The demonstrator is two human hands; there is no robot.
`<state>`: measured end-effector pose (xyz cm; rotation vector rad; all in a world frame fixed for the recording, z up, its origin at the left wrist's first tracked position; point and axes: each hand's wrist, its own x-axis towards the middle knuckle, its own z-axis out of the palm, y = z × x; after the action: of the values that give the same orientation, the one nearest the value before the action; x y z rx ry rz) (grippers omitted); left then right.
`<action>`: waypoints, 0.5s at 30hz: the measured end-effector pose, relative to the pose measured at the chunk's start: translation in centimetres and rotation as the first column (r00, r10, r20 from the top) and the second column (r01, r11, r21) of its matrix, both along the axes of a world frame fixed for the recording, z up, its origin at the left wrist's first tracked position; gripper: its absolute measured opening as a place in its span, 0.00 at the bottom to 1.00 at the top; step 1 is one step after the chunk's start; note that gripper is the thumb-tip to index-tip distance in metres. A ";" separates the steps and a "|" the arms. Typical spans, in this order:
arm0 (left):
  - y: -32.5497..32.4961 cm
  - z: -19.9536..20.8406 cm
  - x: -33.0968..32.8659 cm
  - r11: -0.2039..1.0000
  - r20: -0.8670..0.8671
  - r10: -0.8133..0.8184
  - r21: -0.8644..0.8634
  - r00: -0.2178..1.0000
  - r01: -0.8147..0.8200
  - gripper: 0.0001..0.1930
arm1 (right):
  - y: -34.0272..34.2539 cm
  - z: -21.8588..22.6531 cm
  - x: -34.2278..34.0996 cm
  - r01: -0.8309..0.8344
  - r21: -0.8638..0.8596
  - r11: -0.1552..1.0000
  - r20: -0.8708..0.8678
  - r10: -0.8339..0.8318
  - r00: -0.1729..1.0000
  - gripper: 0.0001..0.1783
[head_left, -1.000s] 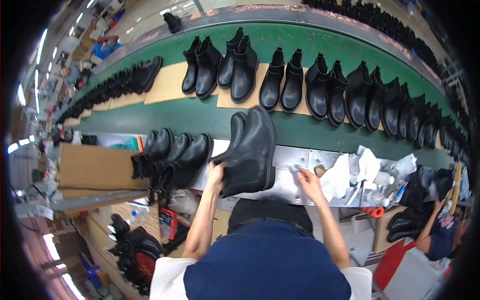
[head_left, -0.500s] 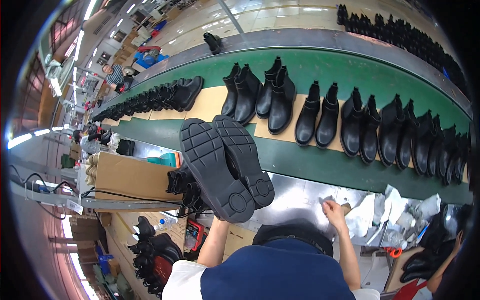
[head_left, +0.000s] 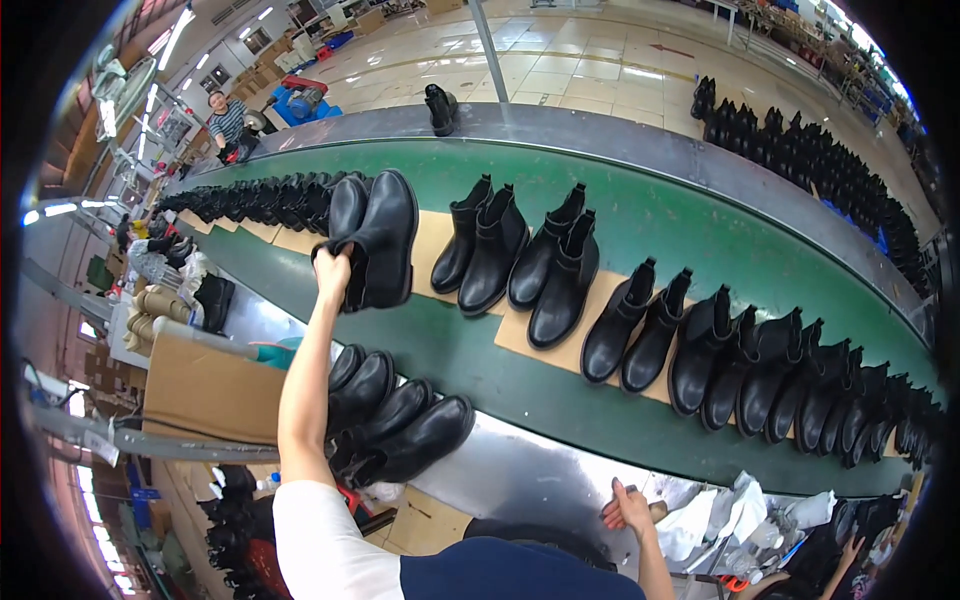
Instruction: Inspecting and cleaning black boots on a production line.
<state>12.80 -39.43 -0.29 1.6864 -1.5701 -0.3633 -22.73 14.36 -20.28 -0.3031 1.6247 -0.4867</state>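
My left hand point(head_left: 333, 272) is closed round the tops of a pair of black ankle boots point(head_left: 388, 235), held over the green conveyor belt point(head_left: 470, 375) with toes up and away from me. Close to my body, my right hand point(head_left: 627, 508) is open, fingers stretched, above the metal bench point(head_left: 540, 470). A small brown piece point(head_left: 657, 511) shows beside that hand; I cannot make out what it is. Just right of the held boots, another pair of ankle boots point(head_left: 487, 255) stands on cardboard. More black boots point(head_left: 410, 435) lie on the bench below my left arm.
Rows of black boots point(head_left: 765, 385) line the belt on cardboard sheets. A cardboard box point(head_left: 210, 385) and a metal rail point(head_left: 200, 447) are at left. White paper point(head_left: 735, 515) and plastic bottles point(head_left: 765, 535) litter the bench at right. A co-worker's hand point(head_left: 850, 555) shows at lower right.
My left hand has carried the boots forward and left over the belt, turning them from soles facing me to uppers showing. My right hand's fingers have opened out.
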 end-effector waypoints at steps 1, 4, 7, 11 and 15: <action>-2.9 -1.2 -0.4 0.999 0.082 0.028 -0.038 0.996 -0.025 0.15 | 0.3 -0.1 0.1 0.028 0.009 1.000 -0.008 -0.028 1.000 0.46; -10.0 -4.6 -2.4 0.996 0.179 -0.071 0.057 0.981 0.062 0.16 | 0.4 0.1 0.6 0.122 0.049 0.991 -0.047 -0.120 0.992 0.47; -14.1 -10.6 -4.0 0.962 0.298 -0.115 0.270 0.948 0.032 0.20 | 0.4 -0.4 0.8 0.131 0.113 0.985 -0.032 -0.129 0.991 0.47; -17.8 -13.5 -4.7 0.907 0.259 -0.133 0.421 0.957 0.012 0.23 | -0.8 -0.4 0.2 0.105 0.157 0.982 -0.002 -0.106 0.994 0.47; -17.4 -9.3 -8.6 0.906 0.536 -0.115 0.403 0.836 -0.133 0.22 | -0.4 -0.1 0.0 0.114 0.202 0.973 -0.006 -0.116 0.993 0.47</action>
<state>4.20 -56.81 -9.55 2.2880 -2.0015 -0.2317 -22.71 13.93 -20.40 -0.0551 1.6768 -0.4049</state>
